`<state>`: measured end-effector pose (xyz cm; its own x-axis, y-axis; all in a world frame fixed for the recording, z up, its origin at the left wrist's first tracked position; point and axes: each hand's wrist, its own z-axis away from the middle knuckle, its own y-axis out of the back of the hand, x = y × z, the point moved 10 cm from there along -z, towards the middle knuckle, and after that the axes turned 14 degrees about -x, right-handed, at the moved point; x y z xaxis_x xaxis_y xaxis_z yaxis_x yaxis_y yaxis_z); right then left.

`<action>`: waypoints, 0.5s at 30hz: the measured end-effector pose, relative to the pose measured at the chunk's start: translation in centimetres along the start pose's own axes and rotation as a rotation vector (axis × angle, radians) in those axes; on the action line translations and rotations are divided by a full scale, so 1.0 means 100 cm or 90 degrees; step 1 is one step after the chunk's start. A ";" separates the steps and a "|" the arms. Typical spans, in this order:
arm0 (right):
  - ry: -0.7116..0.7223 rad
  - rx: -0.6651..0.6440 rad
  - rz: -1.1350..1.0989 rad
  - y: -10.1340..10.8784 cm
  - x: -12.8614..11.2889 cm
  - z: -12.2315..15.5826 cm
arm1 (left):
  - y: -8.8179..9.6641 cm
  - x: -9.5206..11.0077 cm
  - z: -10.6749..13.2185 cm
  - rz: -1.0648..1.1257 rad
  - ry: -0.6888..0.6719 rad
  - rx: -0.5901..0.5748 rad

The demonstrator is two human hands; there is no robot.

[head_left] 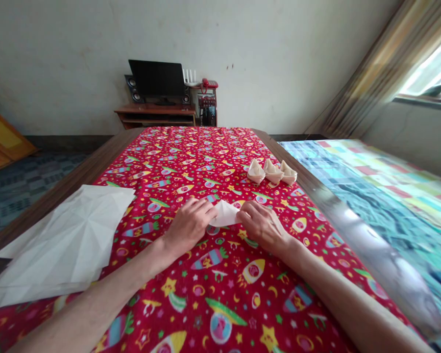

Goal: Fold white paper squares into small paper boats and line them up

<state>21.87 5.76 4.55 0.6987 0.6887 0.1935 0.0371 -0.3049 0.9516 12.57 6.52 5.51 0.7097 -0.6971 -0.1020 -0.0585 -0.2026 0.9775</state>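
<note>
Through the head view, I had the left hand (pixel 191 220) and the right hand (pixel 260 223) pinching opposite ends of a small, folded piece of white paper (pixel 224 214) over the red, rocket-printed cloth (pixel 220 274) on the brown wooden counter (pixel 108 153). Three cream folded-paper shapes (pixel 273 172) stood beyond the right hand; a stack of creased white sheets (pixel 69 235) lay leftward. I judged light, even tension best, since tugging could tear thin paper.

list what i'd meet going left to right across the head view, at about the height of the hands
Stack of creased white sheets, left hand, small folded white paper, right hand, patchwork cloth.
</note>
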 end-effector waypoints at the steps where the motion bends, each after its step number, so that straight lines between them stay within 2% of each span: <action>1: 0.008 -0.019 0.001 -0.005 -0.002 0.000 | -0.005 0.001 0.002 0.013 0.000 -0.022; 6: 0.046 -0.077 -0.046 -0.012 -0.004 0.006 | -0.010 0.003 0.013 0.050 0.050 -0.079; 9: 0.016 -0.076 -0.115 -0.012 0.006 0.009 | -0.010 0.003 0.014 0.067 0.057 -0.079; 11: -0.025 -0.077 -0.185 -0.016 0.017 0.010 | -0.014 -0.006 0.013 0.139 0.063 -0.061; 15: -0.102 -0.089 -0.318 -0.029 0.034 0.008 | -0.033 -0.039 0.012 0.336 0.119 -0.026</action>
<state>24.72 8.46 2.30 0.7209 0.6156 -0.3183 0.3041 0.1317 0.9435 9.18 9.06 2.47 0.7043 -0.5623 0.4333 -0.4141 0.1704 0.8942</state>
